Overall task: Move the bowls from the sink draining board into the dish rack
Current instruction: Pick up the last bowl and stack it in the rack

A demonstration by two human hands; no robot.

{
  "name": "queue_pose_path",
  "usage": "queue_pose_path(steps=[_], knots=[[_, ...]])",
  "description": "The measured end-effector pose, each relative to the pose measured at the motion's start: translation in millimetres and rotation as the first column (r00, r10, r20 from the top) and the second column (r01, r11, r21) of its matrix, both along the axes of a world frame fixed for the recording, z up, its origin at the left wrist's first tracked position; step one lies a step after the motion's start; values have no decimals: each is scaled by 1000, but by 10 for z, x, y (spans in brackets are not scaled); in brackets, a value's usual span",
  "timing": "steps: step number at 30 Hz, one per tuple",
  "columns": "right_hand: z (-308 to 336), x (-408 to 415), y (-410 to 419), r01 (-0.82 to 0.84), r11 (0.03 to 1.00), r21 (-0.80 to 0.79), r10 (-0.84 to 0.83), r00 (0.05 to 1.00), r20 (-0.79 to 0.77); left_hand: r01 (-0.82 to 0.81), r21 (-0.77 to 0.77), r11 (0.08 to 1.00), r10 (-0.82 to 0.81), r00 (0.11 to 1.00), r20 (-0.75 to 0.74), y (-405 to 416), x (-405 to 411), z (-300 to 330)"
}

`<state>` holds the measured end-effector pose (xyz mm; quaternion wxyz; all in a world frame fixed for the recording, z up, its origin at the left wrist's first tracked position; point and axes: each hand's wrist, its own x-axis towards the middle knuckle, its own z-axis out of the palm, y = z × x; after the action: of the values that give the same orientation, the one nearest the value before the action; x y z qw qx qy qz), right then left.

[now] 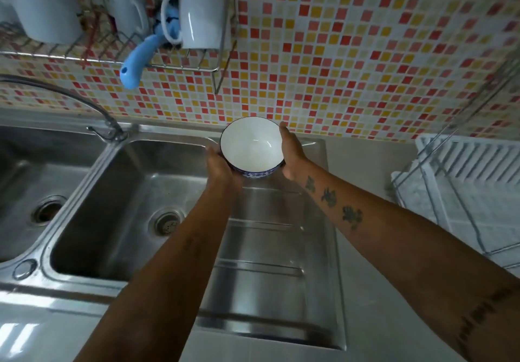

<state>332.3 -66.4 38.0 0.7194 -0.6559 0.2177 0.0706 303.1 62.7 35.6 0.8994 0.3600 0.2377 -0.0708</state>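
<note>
Both hands are on the bowl point(251, 144): my left hand point(222, 164) cups its left side and underside, and my right hand point(291, 153) presses flat against its right side, fingers pointing toward the wall, so each hand is closed against the bowl and it is clamped between them. I hold the bowl at the far end of the draining board point(264, 238), close to the tiled wall point(351, 52); I cannot tell whether its base touches the steel or is just clear of it. It is white inside with a dark rim and a blue pattern outside, and its mouth tilts toward me. Left of the board is a sink basin point(112, 207) with its drain, and a second basin point(31, 181) lies further left, with the tap point(84, 100) arching between them. The dish rack point(461, 193), white with wire bars, stands on the table to my right, well apart from the bowl. Above the sink a wire shelf point(168, 63) on the wall carries white mugs point(201, 7), and a blue handle point(138, 60) sticks out from it.
</note>
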Motion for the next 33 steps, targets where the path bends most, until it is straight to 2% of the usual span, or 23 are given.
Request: queue_pose_path(steps=[5,10,12,14,18,21,24,27,30,33], knots=[[657,-500,-303,81,996,-35,-78,994,71,3,-67,998,2,998,62,-292,-509,676],[1554,-1165,-574,241,955,-172,-182,935,303,26,-349,937,32,987,159,-567,-1107,1232],[1926,-1438,-695,242,944,-224,-143,913,382,63,-428,902,26,980,200,-690,-1370,1450],[2256,-1712,-845,219,936,-275,-68,880,470,163,-444,881,-40,961,272,-836,-1609,1683],[2790,-2374,-1155,226,894,-387,84,764,640,462,-312,830,-327,857,398,-1159,-2099,2208],[3096,-2817,-1480,287,869,-404,124,663,739,608,-202,768,-479,755,448,-1417,-2432,2517],[3305,-3149,-1884,357,844,-401,132,586,799,681,-46,731,-599,673,434,-1717,-2646,2755],[3442,-3363,-2293,422,830,-366,85,553,829,750,68,658,-709,586,392,-2037,-2803,2979],[3536,-3516,-2680,468,821,-327,32,533,845,782,152,604,-763,513,393,-2326,-2882,3194],[3607,-3638,-3016,487,824,-291,4,508,861,782,202,590,-777,481,406,-2559,-2938,3395]])
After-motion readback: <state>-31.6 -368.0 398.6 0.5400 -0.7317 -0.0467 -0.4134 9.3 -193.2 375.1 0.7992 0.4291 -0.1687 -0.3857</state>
